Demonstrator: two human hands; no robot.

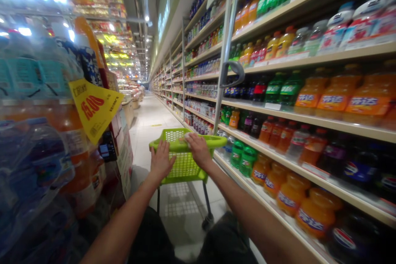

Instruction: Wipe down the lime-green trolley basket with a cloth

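A lime-green shopping cart stands in a supermarket aisle just ahead of me. My left hand and my right hand both rest on its handle bar, fingers curled over it. The cart's basket looks empty from here. Its rear wheel sits on the pale tiled floor. My forearms reach forward from the bottom of the picture.
Shelves of soda bottles, orange, green and dark, run along the right. On the left stands a stack of bottled drinks with a yellow price tag. The tiled aisle stretches ahead.
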